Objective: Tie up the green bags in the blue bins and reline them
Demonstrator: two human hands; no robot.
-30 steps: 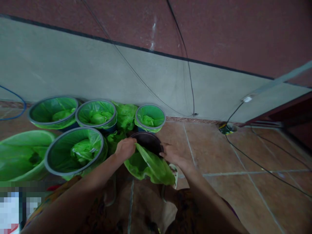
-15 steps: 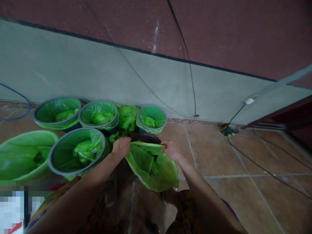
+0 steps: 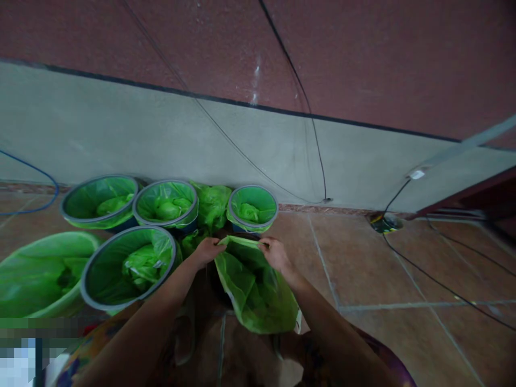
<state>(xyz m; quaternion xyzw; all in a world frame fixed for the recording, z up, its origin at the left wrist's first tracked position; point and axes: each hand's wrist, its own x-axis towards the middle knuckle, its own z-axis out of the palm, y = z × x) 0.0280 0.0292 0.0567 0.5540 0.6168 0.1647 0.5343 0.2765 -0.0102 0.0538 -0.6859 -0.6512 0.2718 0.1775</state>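
Step in hand, by judgement: the green liner (image 3: 260,295) is being opened out above the dark bin (image 3: 215,287); its far edge is stretched between the left hand (image 3: 207,251) and the right hand (image 3: 277,257), the fingers of each pinched on that edge; the remainder hangs from the fingertips toward the wearer and covers most of the dark bin; whether any part sits inside cannot be told; the next move appears to call for both pinches held firm and the edge spread evenly.

Count: hands, two; liner in the fingers, one; dark bin beneath them, one; grey-rimmed bins, four, namely the small bin (image 3: 229,207) just beyond the fingertips, the front bin (image 3: 83,277) left of the left fingers, the middle bin (image 3: 165,223) beyond and left of them, and the rear-left bin (image 3: 99,220) farther left again; green tub (image 3: 60,235), one, well left of the left fingers; crumpled green bag (image 3: 213,201), at least one, beyond the left fingers.
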